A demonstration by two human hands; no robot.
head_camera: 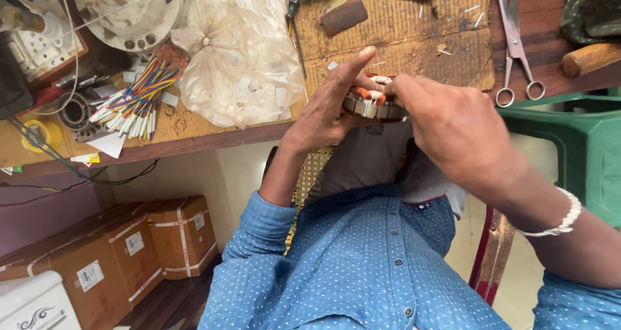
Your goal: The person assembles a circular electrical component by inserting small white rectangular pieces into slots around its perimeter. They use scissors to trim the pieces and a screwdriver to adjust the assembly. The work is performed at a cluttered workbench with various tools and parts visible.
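Motor stator (pixel 375 103) held at tabletop (pixel 194 139) edge | left hand (pixel 326 110) fingers clamped on rim, forefinger raised | right hand (pixel 453 126) fingers pinched on winding | several slots papered, rest hidden | scissors (pixel 515 42) untouched

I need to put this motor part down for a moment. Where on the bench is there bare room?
The woven mat is barest between the brown block and the scissors, beyond both hands. The left end is crowded: plastic bag, wire bundle, metal parts.
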